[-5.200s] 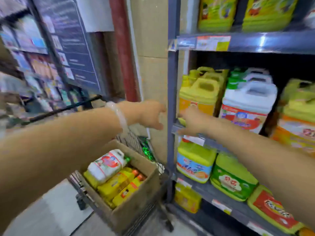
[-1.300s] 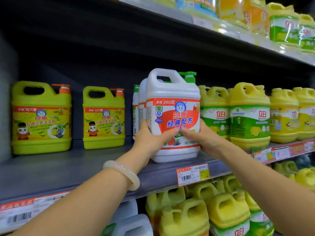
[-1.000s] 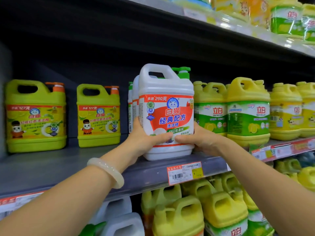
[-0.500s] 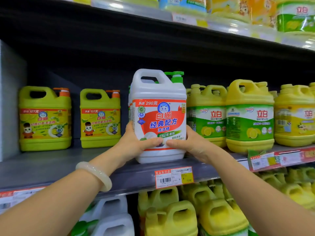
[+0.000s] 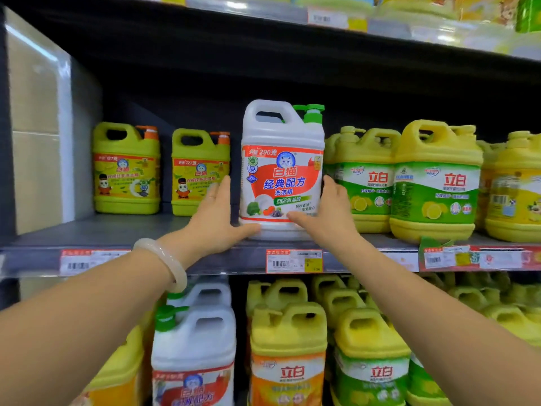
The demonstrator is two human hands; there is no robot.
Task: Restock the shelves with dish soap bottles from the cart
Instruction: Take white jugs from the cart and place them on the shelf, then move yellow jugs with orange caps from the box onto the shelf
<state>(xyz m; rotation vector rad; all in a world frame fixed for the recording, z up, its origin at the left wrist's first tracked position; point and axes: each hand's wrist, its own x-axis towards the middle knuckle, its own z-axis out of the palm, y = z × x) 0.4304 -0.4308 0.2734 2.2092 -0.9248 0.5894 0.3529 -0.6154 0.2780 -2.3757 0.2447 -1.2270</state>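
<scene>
- Head view, hands first: left hand (image 5: pixel 215 221) sits at 9 o'clock of the white dish soap bottle (image 5: pixel 282 171). Fingers straight and flat along the bottle's left side, thumb stretched under its front bottom edge. Not curled round it.
- Right hand (image 5: pixel 328 213) at 3 o'clock of the same bottle. Fingers straight against the right side, thumb lying across the lower front label. Flat press, no wrap.
- White bracelet (image 5: pixel 165 259) on the left wrist, count 1.
- Bottle stands upright on the middle shelf (image 5: pixel 117 230), near the front edge, red label facing the camera, green pump (image 5: pixel 311 112) at its 1 o'clock corner.
- Price tag (image 5: pixel 294 260) on the shelf rail at 6 o'clock of the bottle.
- Same shelf, 9 o'clock side: 2 lime-green bottles with orange pumps (image 5: pixel 126 168), set further back, well apart from the white one.
- Same shelf, 3 o'clock side: 2 yellow bottles with green labels (image 5: pixel 436 180) in the front row, the nearer one just beside the right hand. More yellow bottles behind and out to the frame edge; count unclear.
- Lower shelf, 6 o'clock: front row shows 1 white bottle with green pump (image 5: pixel 194 347), 1 yellow bottle with orange label (image 5: pixel 288 356), 1 yellow bottle with green label (image 5: pixel 371 361). More behind, partly hidden.
- Top shelf (image 5: pixel 322 19) at 12 o'clock: blurred packs, uncountable.
</scene>
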